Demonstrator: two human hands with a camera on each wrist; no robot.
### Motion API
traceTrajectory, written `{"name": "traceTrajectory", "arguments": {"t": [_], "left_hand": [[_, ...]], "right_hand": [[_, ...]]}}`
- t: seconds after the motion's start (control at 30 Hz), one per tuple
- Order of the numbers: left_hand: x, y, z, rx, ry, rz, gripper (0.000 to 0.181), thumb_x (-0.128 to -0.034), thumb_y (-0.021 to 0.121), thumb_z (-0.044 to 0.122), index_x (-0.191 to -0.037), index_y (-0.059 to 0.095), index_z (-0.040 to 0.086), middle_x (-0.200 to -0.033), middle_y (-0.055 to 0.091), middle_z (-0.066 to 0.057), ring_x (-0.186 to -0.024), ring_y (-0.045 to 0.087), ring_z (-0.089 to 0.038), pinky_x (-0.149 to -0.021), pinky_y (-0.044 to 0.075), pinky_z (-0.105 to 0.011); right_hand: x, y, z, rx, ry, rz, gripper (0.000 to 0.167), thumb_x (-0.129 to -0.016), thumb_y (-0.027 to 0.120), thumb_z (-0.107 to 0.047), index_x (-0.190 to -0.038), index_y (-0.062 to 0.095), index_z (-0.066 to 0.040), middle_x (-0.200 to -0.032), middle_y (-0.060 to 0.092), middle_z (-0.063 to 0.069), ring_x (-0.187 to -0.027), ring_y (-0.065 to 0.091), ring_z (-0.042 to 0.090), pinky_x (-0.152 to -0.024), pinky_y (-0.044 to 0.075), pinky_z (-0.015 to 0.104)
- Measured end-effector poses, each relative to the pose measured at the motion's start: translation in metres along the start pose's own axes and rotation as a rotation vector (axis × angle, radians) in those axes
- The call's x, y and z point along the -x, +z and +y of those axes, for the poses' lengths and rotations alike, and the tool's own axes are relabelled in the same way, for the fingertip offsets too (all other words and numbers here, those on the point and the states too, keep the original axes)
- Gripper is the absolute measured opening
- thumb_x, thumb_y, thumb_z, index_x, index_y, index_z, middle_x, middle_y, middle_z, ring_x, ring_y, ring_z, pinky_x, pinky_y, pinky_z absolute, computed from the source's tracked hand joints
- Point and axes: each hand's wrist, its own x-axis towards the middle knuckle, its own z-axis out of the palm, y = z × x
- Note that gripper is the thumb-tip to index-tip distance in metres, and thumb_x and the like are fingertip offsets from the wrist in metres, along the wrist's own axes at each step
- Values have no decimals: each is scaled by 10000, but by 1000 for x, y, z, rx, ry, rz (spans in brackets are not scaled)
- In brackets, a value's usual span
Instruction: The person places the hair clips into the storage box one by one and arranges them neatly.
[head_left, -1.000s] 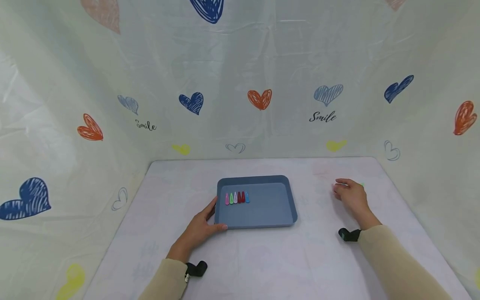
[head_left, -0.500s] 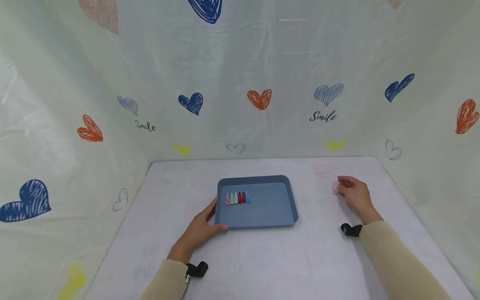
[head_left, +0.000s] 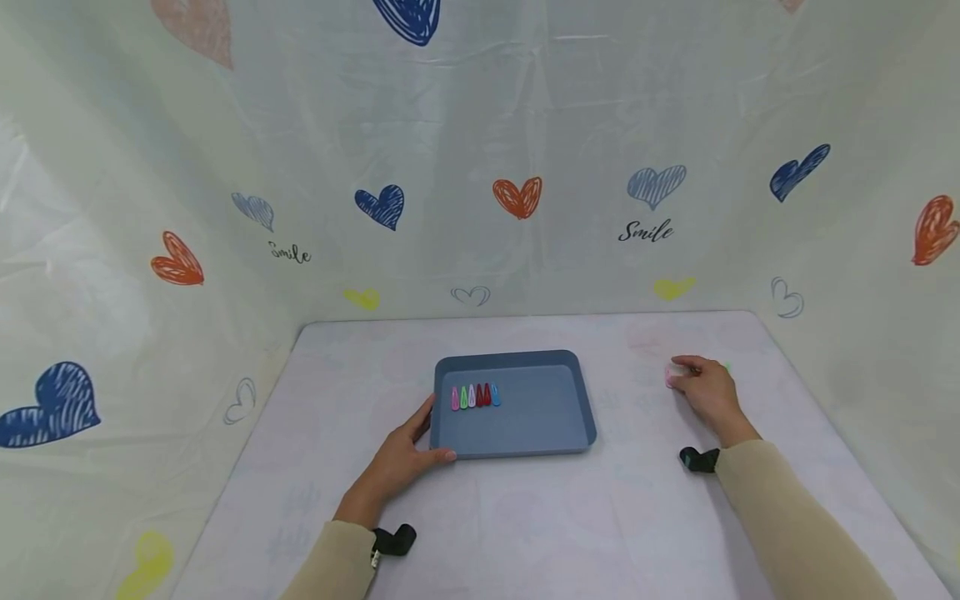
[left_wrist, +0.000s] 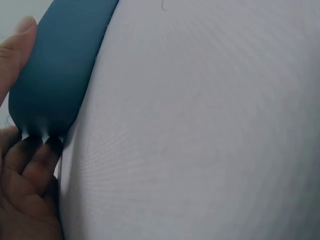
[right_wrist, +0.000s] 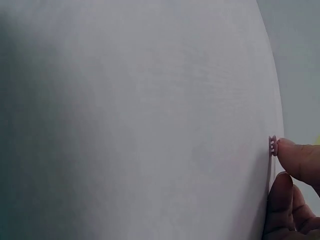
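Note:
My left hand (head_left: 401, 454) grips the near left corner of a blue-grey tray (head_left: 540, 417). Its thumb lies along the front wall, and its fingertips reach the tray's end wall (left_wrist: 55, 75) in the left wrist view. Inside the tray, several snap hair clips (head_left: 474, 396) stand in a row: pink, green, pale, red and blue. Over at the right, my right hand (head_left: 708, 396) pinches a small pink hair claw clip (head_left: 669, 374) at the table surface. Its small teeth show beside the thumb in the right wrist view, where the claw clip (right_wrist: 273, 145) is partly hidden.
A small green thing (head_left: 727, 367) peeks out behind the right hand, mostly hidden. The white-covered table (head_left: 540, 525) ends at a curtain (head_left: 577, 258) printed with hearts, which also hangs along both sides.
My right hand shifted slightly up and right, then came back left, its thumb and fingers now around the pink claw clip. The left hand, tray and snap clips stay put.

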Motion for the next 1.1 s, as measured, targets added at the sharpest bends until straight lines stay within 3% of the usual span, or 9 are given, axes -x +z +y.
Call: {"name": "traceTrajectory", "arguments": {"t": [0.23, 0.43, 0.7, 0.93, 1.1], "left_hand": [[1, 0, 2, 1, -11, 6, 1128, -799, 917, 483, -1693, 252, 307, -1699, 369, -135, -1567, 361, -368, -1266, 300, -582], [1, 1, 3, -7, -11, 10, 1127, -800, 917, 477, -1693, 253, 305, -1698, 368, -138, -1567, 360, -369, -1263, 302, -586], [1, 1, 4, -6, -9, 10, 1122, -804, 916, 471, -1693, 252, 307, -1695, 373, -142, -1564, 363, -375, -1260, 306, -594], [1, 1, 3, -10, -12, 9, 1119, -806, 915, 470, -1693, 251, 313, -1700, 366, -132, -1569, 355, -369, -1264, 295, -594], [1, 1, 3, -10, -19, 14, 1117, -804, 916, 473, -1691, 255, 322, -1699, 370, -132, -1565, 364, -374, -1263, 297, -597]], "right_hand": [[-3, 3, -3, 78, -16, -8, 434, -972, 663, -103, -1370, 639, 68, -1411, 525, 366, -1209, 479, 451, -1129, 371, 660], [-2, 3, -5, 97, -33, 2, 394, -972, 671, -94, -1331, 654, 68, -1319, 553, 368, -1193, 502, 478, -1089, 393, 665], [0, 6, -3, 68, -48, 17, 346, -986, 679, -98, -1300, 634, 42, -1247, 565, 299, -1108, 534, 427, -949, 450, 552], [3, 8, -7, 22, -59, 29, 280, -1005, 650, -102, -1259, 627, 14, -1145, 665, 227, -1043, 607, 359, -849, 443, 372], [5, 9, -11, 30, -68, 57, 235, -1033, 626, -118, -1236, 638, -1, -1109, 689, 210, -1009, 631, 340, -816, 439, 353]]}}
